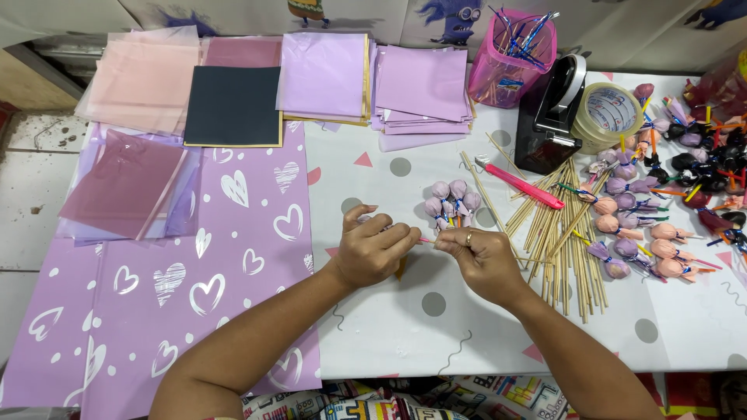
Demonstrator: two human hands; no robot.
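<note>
Both hands, left hand (373, 253) and right hand (478, 260), pinch one thin stick (425, 241) between closed fingertips, steadying it just left of the loose sticks (556, 249).

**Lilac, pink and hearts**

The table (405, 327) wears a white cover with grey dots, pink triangles and grey squiggles. At nine o'clock lies a lilac sheet (156, 311) printed with silver-white hearts. At eleven sit pale pink tissue (140, 78), a black square (233, 105) edged in gold, and mauve film (124, 183). At twelve are plain lilac papers (420, 85). At one stands a translucent pink cup (513, 62); beside it a black tape dispenser (548, 117). At three lie tan sticks (560, 233) and lilac, peach and black wrapped lollipops (661, 202).
</note>
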